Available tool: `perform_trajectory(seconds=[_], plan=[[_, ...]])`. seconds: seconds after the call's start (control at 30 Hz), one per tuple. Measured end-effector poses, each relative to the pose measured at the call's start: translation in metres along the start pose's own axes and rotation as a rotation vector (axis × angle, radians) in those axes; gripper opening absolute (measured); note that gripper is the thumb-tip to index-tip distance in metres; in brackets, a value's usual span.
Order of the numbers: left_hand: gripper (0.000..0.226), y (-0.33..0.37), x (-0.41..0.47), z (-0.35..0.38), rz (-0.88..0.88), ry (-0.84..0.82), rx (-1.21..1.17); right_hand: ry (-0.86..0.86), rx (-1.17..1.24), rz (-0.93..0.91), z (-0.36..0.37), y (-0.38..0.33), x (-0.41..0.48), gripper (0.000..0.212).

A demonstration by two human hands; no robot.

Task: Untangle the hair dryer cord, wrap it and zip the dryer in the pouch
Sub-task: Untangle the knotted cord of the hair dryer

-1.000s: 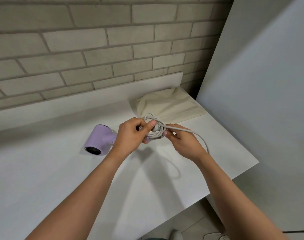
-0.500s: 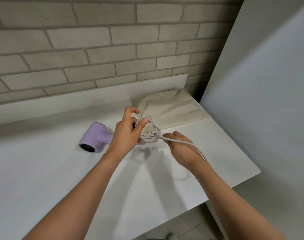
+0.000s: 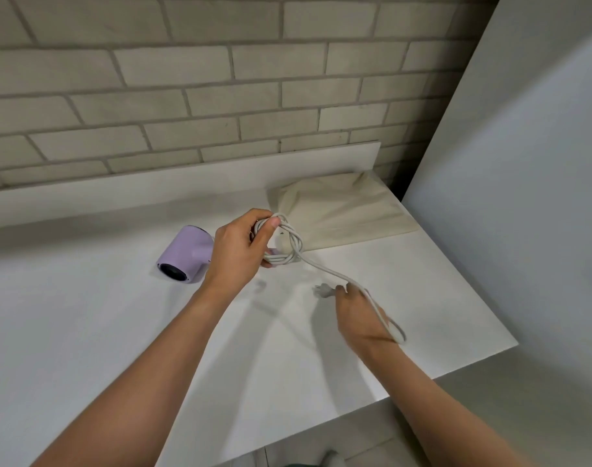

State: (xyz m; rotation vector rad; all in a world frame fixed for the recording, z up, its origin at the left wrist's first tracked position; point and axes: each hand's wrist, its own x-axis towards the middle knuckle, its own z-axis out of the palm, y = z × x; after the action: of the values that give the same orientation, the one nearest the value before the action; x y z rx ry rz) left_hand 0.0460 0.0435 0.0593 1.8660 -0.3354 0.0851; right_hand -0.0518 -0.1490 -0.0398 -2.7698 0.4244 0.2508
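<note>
Left hand (image 3: pixel 239 252) has fingers and thumb curled tight round the coiled white power cord (image 3: pixel 289 246), bunched at the handle of the small lilac plastic hair dryer (image 3: pixel 185 254). The dryer's barrel lies on the white countertop (image 3: pixel 85 332), just left of that hand. One strand runs out to the right hand (image 3: pixel 358 315), fingertips pinching the white two-pin plug (image 3: pixel 324 290), slack looping past the wrist. The beige cloth pouch (image 3: pixel 341 210) lies flat behind, by the pale brick wall (image 3: pixel 186 96).

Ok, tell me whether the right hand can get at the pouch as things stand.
Probably yes: bare table lies between the right hand and the pouch, but it is holding the plug of the cord, so it isn't free.
</note>
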Motion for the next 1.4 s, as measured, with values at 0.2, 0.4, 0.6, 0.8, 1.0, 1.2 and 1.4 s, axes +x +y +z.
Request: perform_trajectory(seconds=[0.2, 0.4, 0.6, 0.8, 1.0, 1.2, 1.4], plan=[[0.017, 0.0, -0.001, 0.002, 0.014, 0.0, 0.014, -0.404, -0.278, -0.394, -0.013, -0.038, -0.059, 0.063], [0.016, 0.001, -0.002, 0.002, 0.054, 0.02, 0.085, -0.006, 0.474, -0.446, -0.102, -0.064, -0.073, 0.021], [0.02, 0.003, -0.001, 0.001, 0.085, 0.011, 0.072, 0.227, 0.436, -0.141, -0.116, -0.047, -0.026, 0.019], [0.016, 0.004, 0.003, -0.001, 0.162, -0.016, 0.098, -0.111, 0.844, -0.089, -0.105, -0.054, -0.023, 0.013], [0.022, 0.007, 0.004, -0.005, 0.147, -0.09, 0.093, 0.166, 0.831, -0.028, -0.09, -0.064, -0.013, 0.012], [0.023, 0.008, 0.004, -0.005, 0.112, -0.148, 0.044, 0.325, 0.862, -0.035, -0.079, -0.069, -0.006, 0.029], [0.025, 0.001, 0.003, -0.005, -0.004, -0.269, -0.116, 0.275, 0.852, -0.135, -0.083, -0.066, 0.005, 0.011]])
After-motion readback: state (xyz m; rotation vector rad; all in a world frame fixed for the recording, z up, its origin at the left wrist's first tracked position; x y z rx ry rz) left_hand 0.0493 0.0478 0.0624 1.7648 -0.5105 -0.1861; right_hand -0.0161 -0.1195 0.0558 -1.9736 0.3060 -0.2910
